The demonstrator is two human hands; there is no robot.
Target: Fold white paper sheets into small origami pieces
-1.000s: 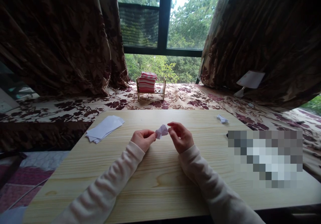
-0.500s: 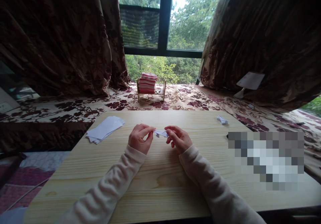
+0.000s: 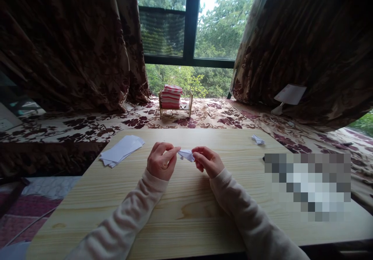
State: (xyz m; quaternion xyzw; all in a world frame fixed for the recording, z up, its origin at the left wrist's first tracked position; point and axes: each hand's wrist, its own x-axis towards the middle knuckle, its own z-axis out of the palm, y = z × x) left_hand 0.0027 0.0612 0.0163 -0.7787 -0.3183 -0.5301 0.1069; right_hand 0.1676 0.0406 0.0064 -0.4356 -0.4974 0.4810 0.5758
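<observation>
A small folded piece of white paper [image 3: 186,155] is held up between my two hands, above the middle of the wooden table [image 3: 186,221]. My left hand [image 3: 161,161] pinches its left end between thumb and forefinger. At its right end, the fingertips of my right hand [image 3: 208,161] grip the paper, with the other fingers curled beneath. The folds show as pointed, angled flaps; their exact shape is too small to make out.
Loose white paper sheets [image 3: 122,150] lie stacked at the table's far left. Another folded paper piece [image 3: 258,139] rests at the far right, above a pixelated patch. Behind the table, a small wooden rack [image 3: 175,110] holds striped red-and-white cloths [image 3: 171,97]; a white lamp [image 3: 290,94] stands right.
The folded paper has turned in my fingers and now shows a broader face. My hands have shifted only slightly, with the left hand a little further left.
</observation>
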